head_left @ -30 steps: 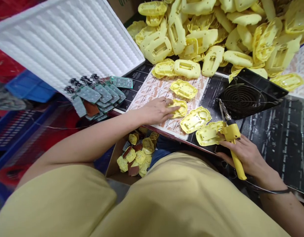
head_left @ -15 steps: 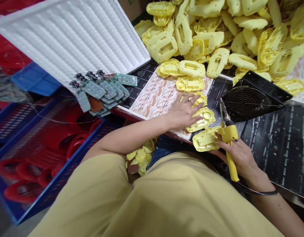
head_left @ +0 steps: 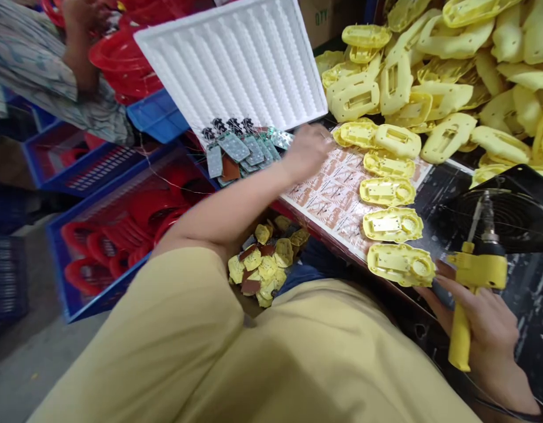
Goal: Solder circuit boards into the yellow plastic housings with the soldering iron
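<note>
My right hand (head_left: 489,326) is wrapped around a yellow soldering gun (head_left: 481,273), its metal tip pointing up and away from me. The fingertips of that hand come close to the right end of the nearest yellow plastic shell (head_left: 401,264); whether they touch it I cannot tell. Several such shells lie in a column on the patterned sheet (head_left: 318,188), open side up. Over the sheet's left end is my left hand (head_left: 309,153), its fingers smeared by motion. Close beside it sits a stack of green circuit boards (head_left: 254,150) with black parts and wires.
Yellow shells (head_left: 445,138) pile up at the back right. A black grille (head_left: 518,211) stands behind the soldering gun. White ribbed foam (head_left: 236,64) leans behind the boards. Blue crates (head_left: 62,264) hold red parts at left, where another person's arm (head_left: 80,53) shows.
My left hand has left the column of shells and moved left toward the circuit boards. My right hand, still holding the soldering gun, has drawn back from the nearest shell. The view has swung left.
</note>
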Demonstrator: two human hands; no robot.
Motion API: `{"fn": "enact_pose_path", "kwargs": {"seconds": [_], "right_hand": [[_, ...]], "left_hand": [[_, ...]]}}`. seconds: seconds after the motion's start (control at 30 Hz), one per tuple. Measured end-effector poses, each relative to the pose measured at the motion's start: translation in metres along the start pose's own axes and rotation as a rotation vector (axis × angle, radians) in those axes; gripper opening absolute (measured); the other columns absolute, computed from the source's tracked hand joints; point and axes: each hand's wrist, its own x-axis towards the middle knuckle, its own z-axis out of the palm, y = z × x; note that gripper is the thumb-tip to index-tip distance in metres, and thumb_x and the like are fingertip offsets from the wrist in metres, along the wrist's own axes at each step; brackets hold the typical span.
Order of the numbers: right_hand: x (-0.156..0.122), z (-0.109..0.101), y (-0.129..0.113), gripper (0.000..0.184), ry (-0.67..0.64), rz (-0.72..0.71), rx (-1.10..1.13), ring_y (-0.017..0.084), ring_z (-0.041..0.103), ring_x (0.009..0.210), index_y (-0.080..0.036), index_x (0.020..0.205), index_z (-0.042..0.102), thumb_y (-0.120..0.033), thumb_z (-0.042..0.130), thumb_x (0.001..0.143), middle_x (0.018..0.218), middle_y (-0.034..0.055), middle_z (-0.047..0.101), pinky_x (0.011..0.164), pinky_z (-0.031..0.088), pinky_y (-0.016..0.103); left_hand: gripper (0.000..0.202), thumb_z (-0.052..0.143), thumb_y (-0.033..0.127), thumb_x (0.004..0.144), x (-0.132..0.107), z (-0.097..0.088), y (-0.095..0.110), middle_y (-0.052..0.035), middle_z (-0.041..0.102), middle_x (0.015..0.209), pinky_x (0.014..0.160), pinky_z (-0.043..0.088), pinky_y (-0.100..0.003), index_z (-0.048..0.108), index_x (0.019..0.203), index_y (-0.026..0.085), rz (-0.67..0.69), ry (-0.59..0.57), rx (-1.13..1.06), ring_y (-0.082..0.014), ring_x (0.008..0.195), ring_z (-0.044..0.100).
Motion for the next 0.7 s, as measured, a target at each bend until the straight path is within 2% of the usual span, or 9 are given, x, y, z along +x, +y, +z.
{"fn": "enact_pose_path", "kwargs": {"seconds": [0.07, 0.13, 0.2, 0.27, 0.37, 0.5, 0.57, 0.63, 0.7], "right_hand": [[0.002, 0.0, 0.0, 0.085, 0.003, 0.002, -0.005, 0.02, 0.066, 0.05, -0.035, 0.159, 0.047, -0.01, 0.079, 0.084, 0.081, 0.0002, 0.079, 0.052, 0.059, 0.031], [0.006, 0.002, -0.002, 0.088, -0.007, -0.008, 0.01, 0.021, 0.069, 0.052, -0.035, 0.161, 0.044, -0.01, 0.08, 0.083, 0.088, 0.0019, 0.081, 0.052, 0.06, 0.031], [0.01, 0.003, -0.003, 0.089, -0.01, -0.01, 0.021, 0.021, 0.07, 0.053, -0.035, 0.161, 0.043, -0.01, 0.08, 0.084, 0.092, 0.0027, 0.082, 0.053, 0.062, 0.031], [0.013, 0.002, -0.004, 0.087, -0.021, -0.014, 0.009, 0.021, 0.073, 0.057, -0.034, 0.161, 0.044, -0.01, 0.079, 0.085, 0.095, 0.0034, 0.082, 0.055, 0.063, 0.029], [0.014, 0.001, -0.002, 0.086, -0.028, -0.023, -0.011, 0.022, 0.078, 0.068, -0.032, 0.16, 0.046, -0.01, 0.08, 0.084, 0.102, 0.0061, 0.082, 0.057, 0.063, 0.028], [0.016, 0.003, -0.002, 0.087, -0.011, -0.026, 0.019, 0.021, 0.078, 0.071, -0.029, 0.158, 0.048, -0.006, 0.083, 0.081, 0.104, 0.0074, 0.082, 0.058, 0.061, 0.028], [0.02, 0.007, -0.003, 0.084, -0.009, -0.018, 0.048, 0.022, 0.079, 0.075, -0.029, 0.156, 0.05, -0.006, 0.082, 0.082, 0.105, 0.0068, 0.082, 0.061, 0.062, 0.028], [0.027, 0.011, -0.004, 0.079, 0.0, -0.014, 0.071, 0.023, 0.08, 0.082, -0.028, 0.153, 0.052, -0.006, 0.081, 0.083, 0.109, 0.0081, 0.081, 0.068, 0.064, 0.029], [0.036, 0.015, -0.006, 0.072, 0.006, -0.008, 0.095, 0.023, 0.08, 0.091, -0.026, 0.147, 0.055, -0.005, 0.08, 0.084, 0.115, 0.0107, 0.08, 0.077, 0.065, 0.029]], "left_hand": [[0.063, 0.034, 0.059, 0.11, 0.006, -0.014, -0.048, -0.0031, 0.044, 0.168, 0.134, 0.007, -0.059, 0.061, 0.143, 0.013, -0.159, 0.005, 0.038, -0.0331, 0.16, 0.018], [0.083, 0.023, 0.076, 0.105, 0.009, -0.022, -0.082, 0.0018, 0.038, 0.171, 0.135, 0.004, -0.057, 0.059, 0.143, 0.013, -0.282, -0.08, 0.08, -0.0329, 0.161, 0.01], [0.097, 0.019, 0.09, 0.096, 0.007, -0.026, -0.1, 0.0009, 0.046, 0.166, 0.134, 0.015, -0.054, 0.061, 0.139, 0.013, -0.329, -0.11, 0.099, -0.0313, 0.157, 0.021], [0.097, 0.025, 0.095, 0.091, 0.003, -0.029, -0.106, 0.0004, 0.063, 0.148, 0.129, 0.028, -0.052, 0.063, 0.135, 0.017, -0.328, -0.082, 0.092, -0.0275, 0.146, 0.04], [0.084, 0.026, 0.085, 0.098, 0.0, -0.039, -0.11, -0.0017, 0.072, 0.13, 0.121, 0.042, -0.052, 0.063, 0.134, 0.02, -0.367, 0.015, 0.077, -0.0252, 0.131, 0.057], [0.062, 0.033, 0.077, 0.099, 0.003, -0.061, -0.11, -0.0021, 0.074, 0.128, 0.103, 0.056, -0.056, 0.056, 0.14, 0.036, -0.462, 0.385, -0.122, -0.0292, 0.12, 0.068], [0.057, 0.042, 0.073, 0.098, 0.005, -0.068, -0.097, -0.002, 0.077, 0.119, 0.1, 0.058, -0.055, 0.052, 0.141, 0.036, -0.456, 0.486, -0.286, -0.0297, 0.115, 0.071], [0.061, 0.048, 0.065, 0.1, 0.005, -0.067, -0.07, -0.0046, 0.078, 0.117, 0.097, 0.06, -0.052, 0.043, 0.146, 0.026, -0.361, 0.41, -0.514, -0.0277, 0.11, 0.074], [0.066, 0.054, 0.054, 0.103, 0.003, -0.058, -0.031, -0.0094, 0.077, 0.123, 0.093, 0.062, -0.047, 0.03, 0.153, 0.018, -0.184, 0.205, -0.802, -0.0244, 0.106, 0.075]]}}
